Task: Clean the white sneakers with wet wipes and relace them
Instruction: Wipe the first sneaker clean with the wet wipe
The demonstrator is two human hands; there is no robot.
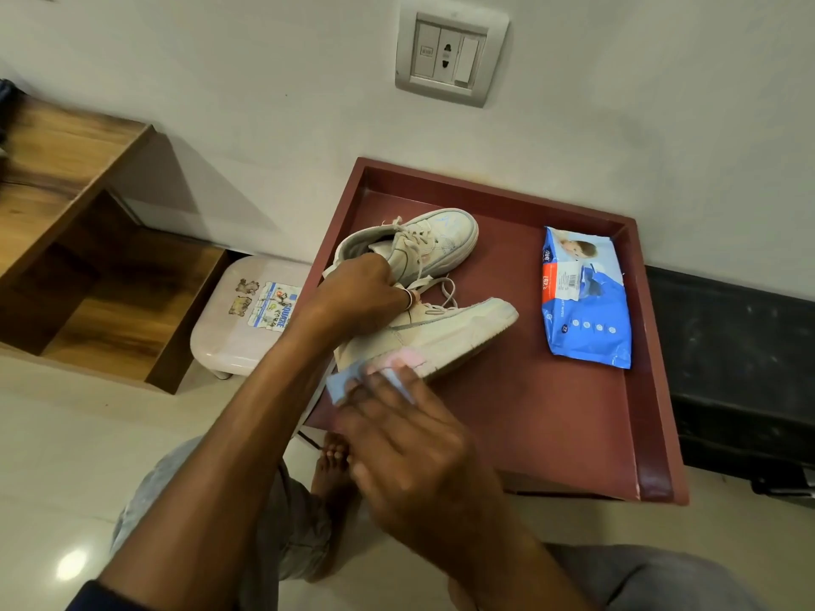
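Two white sneakers lie on a dark red tray table [573,412]. The near sneaker [454,328] is tipped on its side with its toe to the right. My left hand [357,297] grips it at the collar and tongue. My right hand [410,438] holds a pale blue wet wipe [342,383] and presses it against the heel end of that sneaker's sole. The far sneaker [423,242] stands behind my left hand with its laces loose. A blue pack of wet wipes [584,297] lies flat on the right part of the table.
A white plastic stool [233,319] with stickers stands left of the table. Wooden shelving [88,240] fills the left side. The wall behind carries a socket plate [450,57]. My knees and a bare foot [328,474] are below the table's front edge.
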